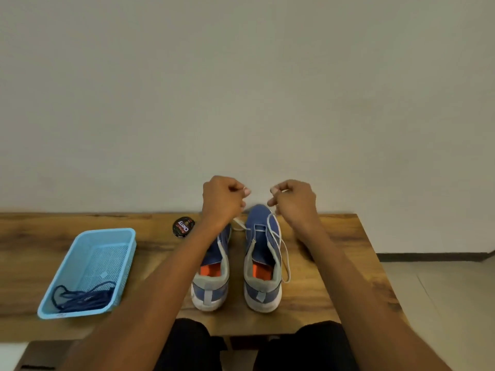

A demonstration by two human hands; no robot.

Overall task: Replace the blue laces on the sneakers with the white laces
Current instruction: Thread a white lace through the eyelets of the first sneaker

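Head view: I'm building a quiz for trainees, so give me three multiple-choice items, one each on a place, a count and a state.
1. Where do the dark blue laces lie?
A. in the light blue plastic basket
B. on the floor
C. in a sneaker

2. How many blue sneakers stand on the wooden table?
A. one
B. two
C. three

3. What is the right hand doing?
A. lying flat
B. pinching the white lace
C. holding the basket

Answers: A, they lie coiled at its near end; B, a left sneaker and a right sneaker; B, the lace runs up to its fingers.

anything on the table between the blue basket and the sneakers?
Only the person's left forearm crosses above it; the table looks bare between basket and sneakers, head view.
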